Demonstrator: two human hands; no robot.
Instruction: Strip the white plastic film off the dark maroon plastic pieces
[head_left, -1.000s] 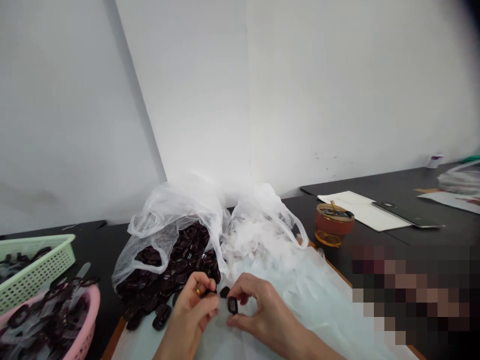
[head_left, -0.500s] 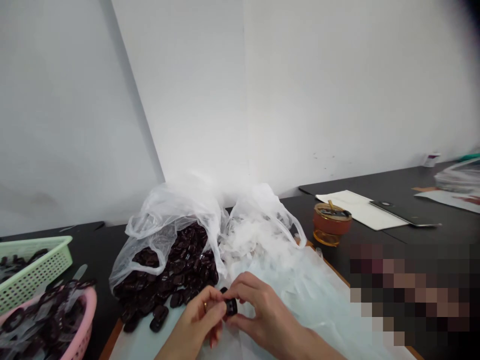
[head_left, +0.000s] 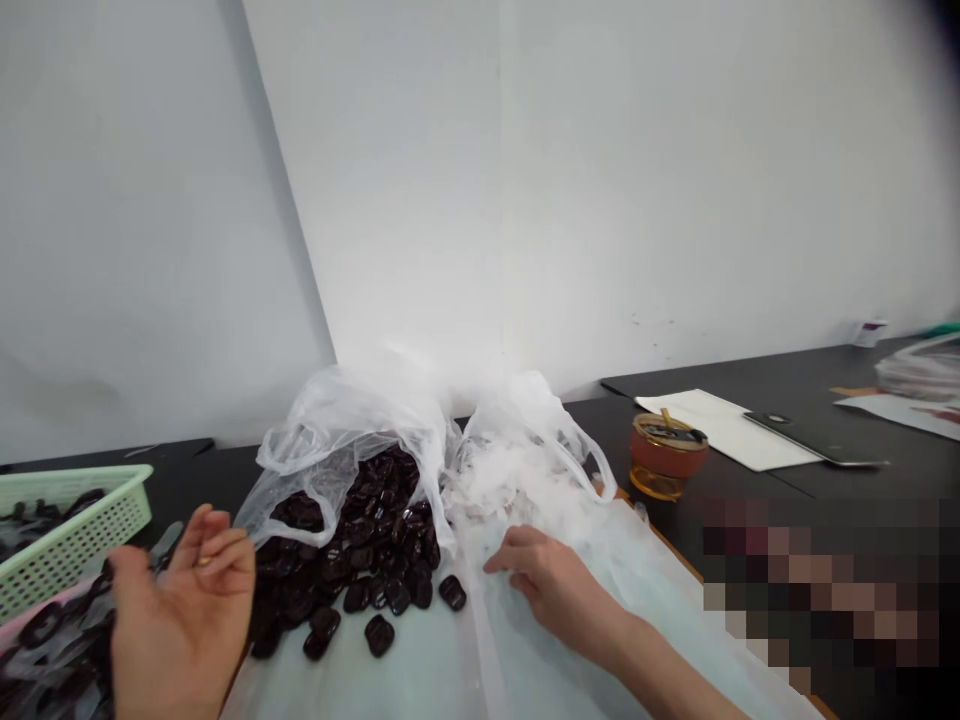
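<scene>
My left hand (head_left: 184,610) is raised at the left, palm up, with thumb apart from the loosely bent fingers; nothing shows in it. It is above the near edge of a pink basket (head_left: 22,632) of dark pieces with clear plastic parts. My right hand (head_left: 551,585) hangs over the pale sheet (head_left: 420,675), fingers bent and slightly apart, with nothing visible in them. It is near the heap of translucent white bits (head_left: 499,475). Glossy dark brown rounded pieces (head_left: 382,520) spill from a clear plastic bag (head_left: 360,400); a few lie loose on the sheet.
A green basket (head_left: 82,535) with dark pieces stands at the left. Beyond the heap lies another plastic bag (head_left: 536,400). To the right are an amber cup (head_left: 666,462), a white sheet (head_left: 724,425) and a dark flat device (head_left: 806,437). A wall rises behind the table.
My hands have parted: the left moved left to the pink basket, the right a little to the right. The dark piece between them is no longer in either hand's visible grasp.
</scene>
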